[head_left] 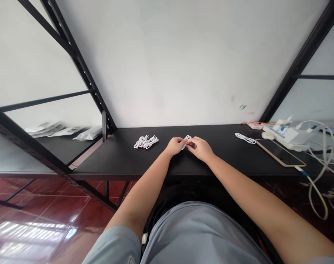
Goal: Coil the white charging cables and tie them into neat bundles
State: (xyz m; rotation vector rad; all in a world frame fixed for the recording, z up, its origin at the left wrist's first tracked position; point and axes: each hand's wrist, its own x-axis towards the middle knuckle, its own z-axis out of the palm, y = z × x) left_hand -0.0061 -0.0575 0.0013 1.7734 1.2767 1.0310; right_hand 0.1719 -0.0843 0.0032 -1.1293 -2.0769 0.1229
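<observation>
Pinched between left hand [175, 145] and right hand [202, 148], fingertips closed on a small coiled white cable [187, 140] above the black matte surface [123, 157], more bundled white cables [146, 142] at nine o'clock.

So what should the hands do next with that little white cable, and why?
Probably set it down with the pile of white cables to the left. The left hand and right hand both pinch one small coiled white cable just above the black shelf, and it looks bundled like those already lying there.
</observation>
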